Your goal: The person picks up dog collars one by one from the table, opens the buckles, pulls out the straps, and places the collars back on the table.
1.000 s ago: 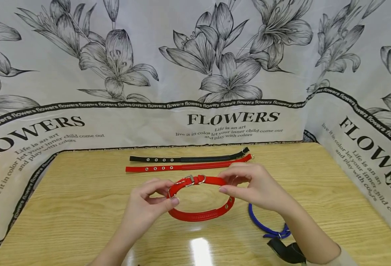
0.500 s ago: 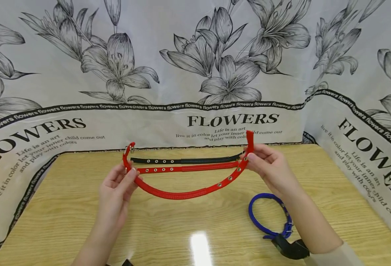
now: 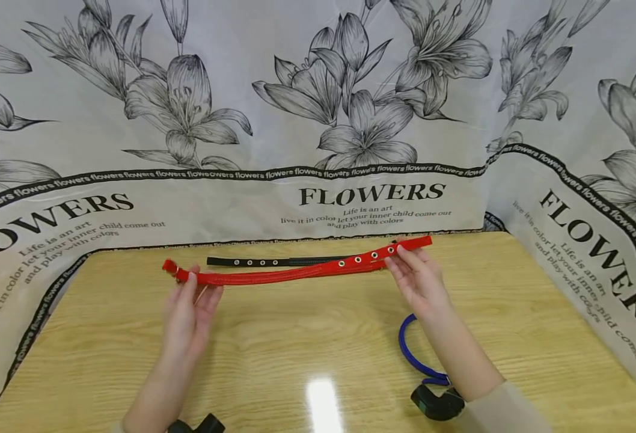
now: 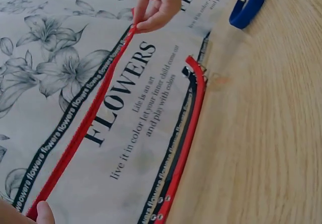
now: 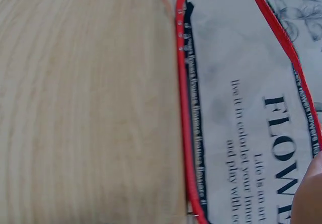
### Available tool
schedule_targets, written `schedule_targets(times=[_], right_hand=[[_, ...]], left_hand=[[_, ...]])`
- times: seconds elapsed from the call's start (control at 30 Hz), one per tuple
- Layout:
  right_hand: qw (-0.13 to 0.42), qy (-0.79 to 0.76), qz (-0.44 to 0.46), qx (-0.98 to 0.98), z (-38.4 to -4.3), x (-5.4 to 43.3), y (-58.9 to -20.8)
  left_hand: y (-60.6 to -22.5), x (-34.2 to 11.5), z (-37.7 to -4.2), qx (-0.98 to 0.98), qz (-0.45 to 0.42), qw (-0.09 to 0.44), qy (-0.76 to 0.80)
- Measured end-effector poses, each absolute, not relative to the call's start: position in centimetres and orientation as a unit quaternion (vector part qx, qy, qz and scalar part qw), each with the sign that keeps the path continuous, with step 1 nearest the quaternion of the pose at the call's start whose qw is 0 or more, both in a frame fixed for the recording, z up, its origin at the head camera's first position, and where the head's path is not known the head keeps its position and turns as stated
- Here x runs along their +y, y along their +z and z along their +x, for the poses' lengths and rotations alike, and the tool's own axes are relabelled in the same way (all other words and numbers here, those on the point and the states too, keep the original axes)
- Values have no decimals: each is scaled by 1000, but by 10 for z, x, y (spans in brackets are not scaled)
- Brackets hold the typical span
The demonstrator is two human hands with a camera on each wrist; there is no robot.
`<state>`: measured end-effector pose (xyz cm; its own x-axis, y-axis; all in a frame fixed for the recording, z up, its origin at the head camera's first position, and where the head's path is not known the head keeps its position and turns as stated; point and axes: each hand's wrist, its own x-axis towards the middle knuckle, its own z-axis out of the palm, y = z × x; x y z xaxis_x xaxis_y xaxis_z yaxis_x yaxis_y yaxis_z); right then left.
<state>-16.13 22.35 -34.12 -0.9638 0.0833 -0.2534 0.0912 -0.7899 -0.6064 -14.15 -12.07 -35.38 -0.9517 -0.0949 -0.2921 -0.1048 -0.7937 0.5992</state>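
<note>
A red collar [image 3: 275,278] is drawn out almost straight above the back of the table. My left hand [image 3: 187,319] pinches it near the buckle end at the left. My right hand [image 3: 423,285] pinches the other end, by the metal eyelets, between thumb and fingers. Just beyond it a black collar [image 3: 247,262] lies flat. Alongside that one, a second red collar [image 4: 188,138] shows in the left wrist view; in the head view the held collar mostly covers it. A blue collar [image 3: 411,355], curved in a loop, lies partly behind my right forearm.
Wooden table [image 3: 275,361] below, with a bright light reflection near its front. A white floral cloth [image 3: 231,210] with printed lettering hangs at the back and sides. Black wrist devices [image 3: 437,403] sit by the forearms.
The red collar went from a buckled-shaped loop between both hands to a hanging curve, then to nearly straight. My hands moved apart, and its eyelet end tipped from upright to sideways.
</note>
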Motion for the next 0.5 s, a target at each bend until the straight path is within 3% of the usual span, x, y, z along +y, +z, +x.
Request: schedule_targets(times=[0.2, 0.5], right_hand=[[-7, -913, 238, 332, -172, 226, -363], [12, -888, 267, 374, -183, 237, -387]], left_hand=[[-375, -126, -152, 360, -210, 47, 908], [-415, -138, -172, 467, -204, 64, 858]])
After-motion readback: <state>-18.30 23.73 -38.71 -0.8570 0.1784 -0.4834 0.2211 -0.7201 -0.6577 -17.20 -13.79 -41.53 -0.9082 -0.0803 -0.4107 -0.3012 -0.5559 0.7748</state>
